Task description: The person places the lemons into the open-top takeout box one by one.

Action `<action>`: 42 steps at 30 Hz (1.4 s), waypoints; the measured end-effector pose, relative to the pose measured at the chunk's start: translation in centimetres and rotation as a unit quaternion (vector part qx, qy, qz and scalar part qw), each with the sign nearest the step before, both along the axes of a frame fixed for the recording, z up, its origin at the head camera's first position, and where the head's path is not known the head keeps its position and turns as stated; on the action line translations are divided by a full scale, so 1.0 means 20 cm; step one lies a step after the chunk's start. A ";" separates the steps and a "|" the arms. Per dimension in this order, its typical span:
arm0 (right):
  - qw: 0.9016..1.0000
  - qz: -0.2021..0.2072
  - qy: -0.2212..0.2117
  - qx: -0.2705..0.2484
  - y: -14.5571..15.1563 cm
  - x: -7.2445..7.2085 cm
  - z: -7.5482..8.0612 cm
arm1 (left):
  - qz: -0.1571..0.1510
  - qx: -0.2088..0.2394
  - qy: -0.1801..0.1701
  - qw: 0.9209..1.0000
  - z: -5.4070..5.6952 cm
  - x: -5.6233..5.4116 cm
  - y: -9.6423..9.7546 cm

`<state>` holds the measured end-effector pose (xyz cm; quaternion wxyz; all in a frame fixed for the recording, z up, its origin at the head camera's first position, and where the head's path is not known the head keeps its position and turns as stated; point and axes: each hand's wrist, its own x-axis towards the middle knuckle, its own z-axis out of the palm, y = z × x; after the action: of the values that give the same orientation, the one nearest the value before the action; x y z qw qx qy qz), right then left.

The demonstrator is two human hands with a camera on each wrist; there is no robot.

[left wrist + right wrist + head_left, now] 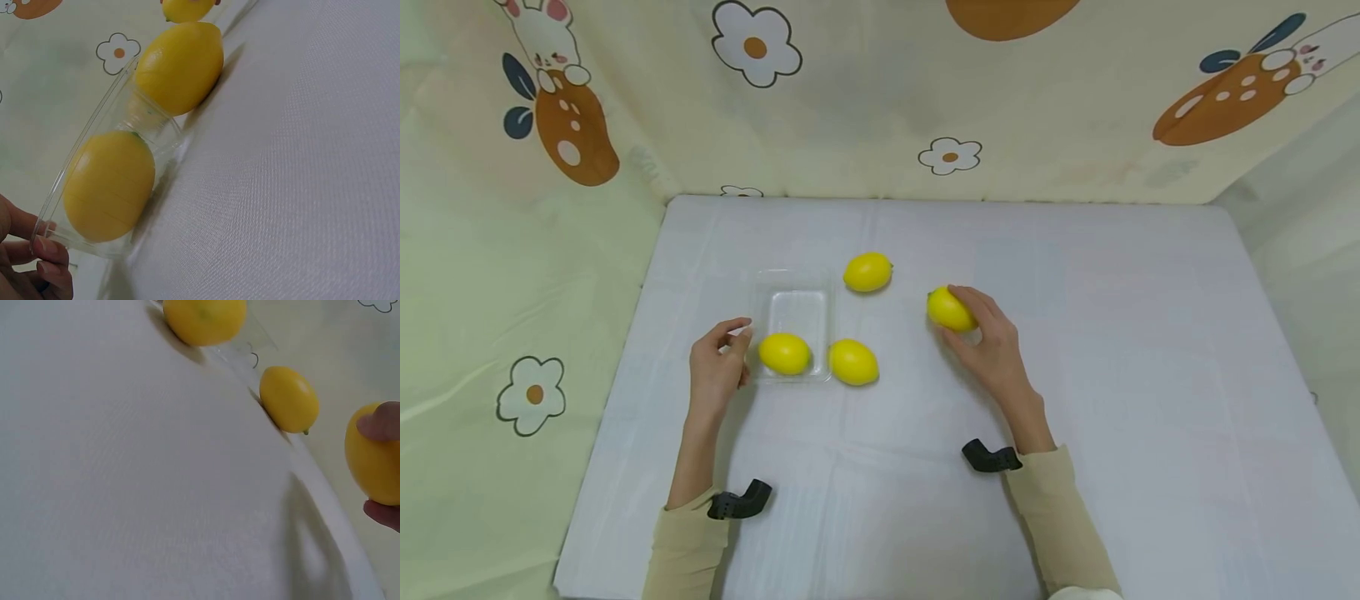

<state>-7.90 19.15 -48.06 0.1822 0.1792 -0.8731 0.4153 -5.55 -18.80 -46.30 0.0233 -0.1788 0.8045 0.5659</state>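
My right hand (996, 346) grips a yellow lemon (946, 308) between thumb and fingers; in the right wrist view this lemon (369, 459) is raised above the table. At the left, my left hand (718, 362) pinches the near left edge of a clear plastic tray (796, 310), as its fingers (53, 250) show in the left wrist view. Inside the tray, at its near end, lies one lemon (785, 354). A second lemon (853, 362) rests on the table against or just beside the tray's right side. Farther back sits another lemon (868, 272), apart from the tray.
A white cloth covers the table (1150, 375). Behind it and at the left hangs a pale curtain (850, 100) with flower and rabbit prints. Black curved devices (741, 500) are worn at both wrists.
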 end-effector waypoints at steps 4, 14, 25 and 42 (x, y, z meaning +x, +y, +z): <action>1.000 0.016 0.006 -0.005 -0.03 0.02 0.04 | 0.002 -0.002 0.001 1.000 0.00 0.00 0.00; 0.996 0.082 0.019 -0.015 -0.17 0.05 0.15 | 0.003 -0.003 0.002 1.000 0.01 0.01 0.00; 0.986 0.158 0.013 -0.042 -0.43 0.03 0.20 | -0.003 0.000 0.002 1.000 0.02 0.02 0.00; 0.977 0.157 -0.143 0.026 -0.83 -0.06 0.25 | 0.006 -0.002 0.006 1.000 0.02 0.02 0.01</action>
<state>-9.06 2.47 -43.05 -0.0170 0.2574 -0.8615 0.4372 -5.20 -18.68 -45.88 0.0150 -0.1805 0.8045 0.5657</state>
